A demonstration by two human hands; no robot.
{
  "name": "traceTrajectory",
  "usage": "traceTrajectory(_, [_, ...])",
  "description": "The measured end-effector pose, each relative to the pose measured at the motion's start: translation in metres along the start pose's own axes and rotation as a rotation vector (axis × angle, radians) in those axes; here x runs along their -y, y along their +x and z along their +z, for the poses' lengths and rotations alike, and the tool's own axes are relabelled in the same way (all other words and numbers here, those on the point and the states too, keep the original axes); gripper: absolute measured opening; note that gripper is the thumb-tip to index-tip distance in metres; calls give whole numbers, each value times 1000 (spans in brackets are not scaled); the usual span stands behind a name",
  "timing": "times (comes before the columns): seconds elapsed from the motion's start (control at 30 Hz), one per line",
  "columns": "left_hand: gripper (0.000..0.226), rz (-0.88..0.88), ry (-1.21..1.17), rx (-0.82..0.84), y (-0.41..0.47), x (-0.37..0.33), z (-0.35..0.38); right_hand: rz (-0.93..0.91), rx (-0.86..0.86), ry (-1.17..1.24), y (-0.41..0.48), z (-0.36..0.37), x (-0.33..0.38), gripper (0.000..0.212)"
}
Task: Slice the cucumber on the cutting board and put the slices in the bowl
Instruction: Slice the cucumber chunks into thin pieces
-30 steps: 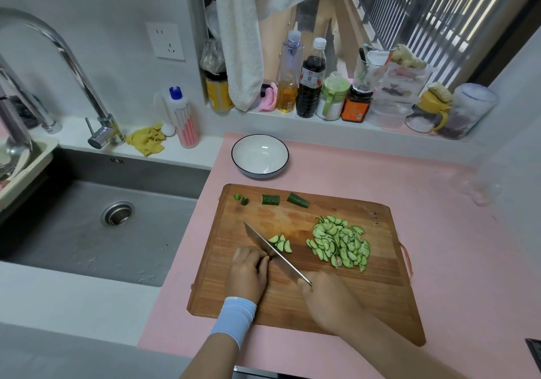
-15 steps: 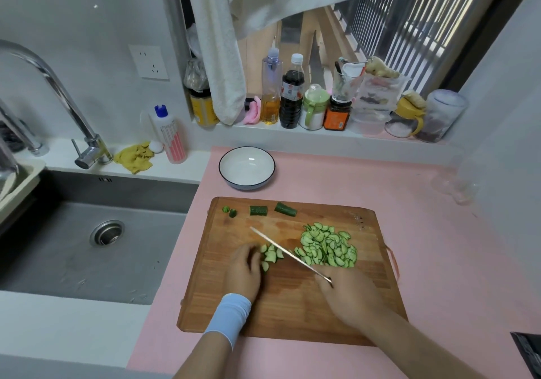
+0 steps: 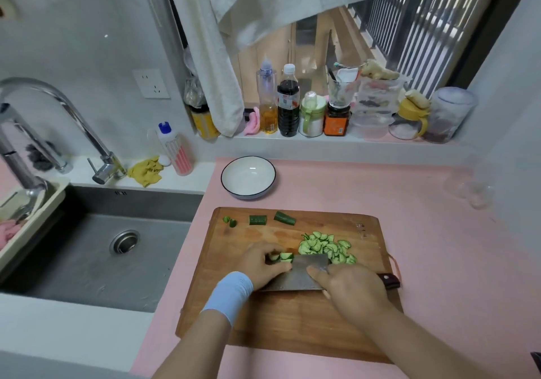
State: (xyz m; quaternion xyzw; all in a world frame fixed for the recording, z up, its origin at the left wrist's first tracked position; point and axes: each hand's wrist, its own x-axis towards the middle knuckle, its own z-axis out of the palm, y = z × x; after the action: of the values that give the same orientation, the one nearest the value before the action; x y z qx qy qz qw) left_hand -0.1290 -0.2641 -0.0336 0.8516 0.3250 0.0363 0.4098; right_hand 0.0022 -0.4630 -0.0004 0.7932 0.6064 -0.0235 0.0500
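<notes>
Gripping cleaver, right hand; left hand fingers pinch slices mid-board.

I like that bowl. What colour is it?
The bowl is white with a dark rim, seen in the head view.

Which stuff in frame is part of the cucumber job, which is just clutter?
Job:
- cutting board
- cleaver under the right hand
- left hand pushing cucumber slices
- slice pile
- cucumber ends
- bowl, nothing in it

Clutter:
- sink
- faucet
- yellow cloth
- windowsill bottles
- hanging towel
</notes>
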Motion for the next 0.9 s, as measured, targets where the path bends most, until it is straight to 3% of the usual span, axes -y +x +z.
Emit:
traceTrajectory(0.17, [12,-174,-9,-17,15,-5,-5,-58,-3,3,3,-2,-8,68])
traceTrajectory(0.37, [30,-217,-89,43,15,-7,-3,-162,46,-48,7,-18,-10,46])
traceTrajectory(0.47, [7,-248,-33,15,17,-12,2,-177,7,-21,9,-19,-15,43])
traceTrajectory(0.57, [14,-293,-63,-30,17,-15,-1,-161,61,-8,10,-24,-18,37])
traceTrajectory(0.67, [8,-321,-144,-94,10,-12,-9,-163,89,-8,11,-24,-23,35])
traceTrajectory(0.8, [17,-308,-124,53,-3,3,-17,-179,109,-16,13,-22,-26,31])
traceTrajectory(0.9, [18,-360,-45,13,-2,8,-15,-195,119,-50,15,-24,-26,28])
